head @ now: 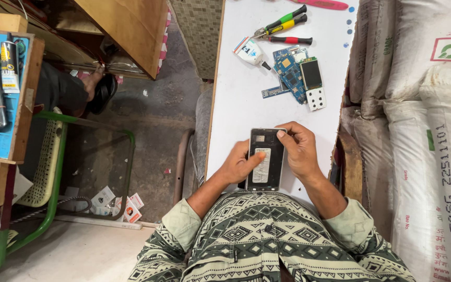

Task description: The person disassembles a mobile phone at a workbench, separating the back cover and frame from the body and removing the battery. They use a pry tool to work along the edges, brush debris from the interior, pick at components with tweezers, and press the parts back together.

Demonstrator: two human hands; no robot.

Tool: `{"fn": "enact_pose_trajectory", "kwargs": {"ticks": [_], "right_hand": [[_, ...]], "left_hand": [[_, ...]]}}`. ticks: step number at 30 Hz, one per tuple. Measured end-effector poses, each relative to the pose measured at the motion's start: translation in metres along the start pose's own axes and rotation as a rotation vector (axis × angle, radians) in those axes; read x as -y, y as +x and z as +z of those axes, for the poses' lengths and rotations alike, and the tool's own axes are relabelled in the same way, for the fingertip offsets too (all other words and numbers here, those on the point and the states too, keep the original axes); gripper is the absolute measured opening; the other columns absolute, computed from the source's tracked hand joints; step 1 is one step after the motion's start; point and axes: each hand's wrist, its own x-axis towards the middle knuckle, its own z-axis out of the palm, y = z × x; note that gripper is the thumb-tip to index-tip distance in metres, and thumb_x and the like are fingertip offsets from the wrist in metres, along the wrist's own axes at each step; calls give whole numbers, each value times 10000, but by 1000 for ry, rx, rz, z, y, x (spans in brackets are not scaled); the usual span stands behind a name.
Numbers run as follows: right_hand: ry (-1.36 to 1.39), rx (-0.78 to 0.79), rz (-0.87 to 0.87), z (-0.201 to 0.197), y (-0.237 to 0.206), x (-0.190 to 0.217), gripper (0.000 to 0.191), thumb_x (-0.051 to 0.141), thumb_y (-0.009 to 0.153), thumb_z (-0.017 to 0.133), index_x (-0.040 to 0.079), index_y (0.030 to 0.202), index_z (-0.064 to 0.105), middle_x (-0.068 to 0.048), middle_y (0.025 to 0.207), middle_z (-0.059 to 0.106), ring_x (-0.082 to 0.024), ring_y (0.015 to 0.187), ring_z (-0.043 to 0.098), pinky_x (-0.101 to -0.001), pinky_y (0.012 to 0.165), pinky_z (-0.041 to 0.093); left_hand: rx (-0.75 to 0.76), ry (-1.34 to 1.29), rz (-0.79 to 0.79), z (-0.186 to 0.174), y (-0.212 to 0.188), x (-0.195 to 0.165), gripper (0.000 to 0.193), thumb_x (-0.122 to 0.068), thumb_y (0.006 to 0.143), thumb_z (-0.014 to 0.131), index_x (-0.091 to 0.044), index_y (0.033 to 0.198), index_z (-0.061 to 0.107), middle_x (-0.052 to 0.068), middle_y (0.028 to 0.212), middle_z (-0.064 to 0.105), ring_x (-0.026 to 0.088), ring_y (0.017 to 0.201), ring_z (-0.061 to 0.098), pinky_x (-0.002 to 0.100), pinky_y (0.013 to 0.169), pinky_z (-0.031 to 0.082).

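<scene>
Now two hands, left hand point(238, 166), right hand point(299, 151), one phone point(265, 159).

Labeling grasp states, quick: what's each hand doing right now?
Left hand: closed on the opened phone, thumb pressing its silver battery.
Right hand: closed on the phone's other edge, fingers at its top corner.

Brightness: even and soft, like daylight, strongest on the white table point(236, 104) and on the pale sacks point(424, 130).
Shadows: faint under the left hand point(241, 164) and right hand point(299, 151); deeper under the wooden cabinet point(126, 26) at top left.
Glare: mild on the silver plate of the opened phone point(265, 159); none harsh elsewhere.
Sharpness: good at centre, small tools clearly readable.
Edges: wide-angle stretch, sacks and green chair frame point(53, 193) bent outward, slightly softer.
</scene>
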Motion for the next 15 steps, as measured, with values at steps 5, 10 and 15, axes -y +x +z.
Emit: {"fn": "enact_pose_trajectory", "kwargs": {"ticks": [5,10,15], "right_hand": [[-226,89,34,14,-11,-4,168,99,988,597,-22,1047,699,-84,1030,726,-66,764,632,-221,669,540],[-126,58,14,15,-13,3,159,102,1023,584,-30,1083,649,-96,1160,705,-52,830,636,-203,714,534],[-85,32,1,9,-4,8,146,89,1036,584,-25,1077,665,-105,1175,697,-65,853,647,-210,749,545]], "left_hand": [[-243,195,-22,-12,3,-15,348,-295,1076,566,23,1041,701,46,774,672,69,678,572,228,595,464],[-190,38,93,-16,3,-17,271,-213,1117,587,32,1105,701,31,880,706,61,792,614,208,682,494],[-226,-55,-38,-14,6,-15,193,-142,1027,654,25,1115,695,16,847,704,27,715,606,174,597,484]]}}
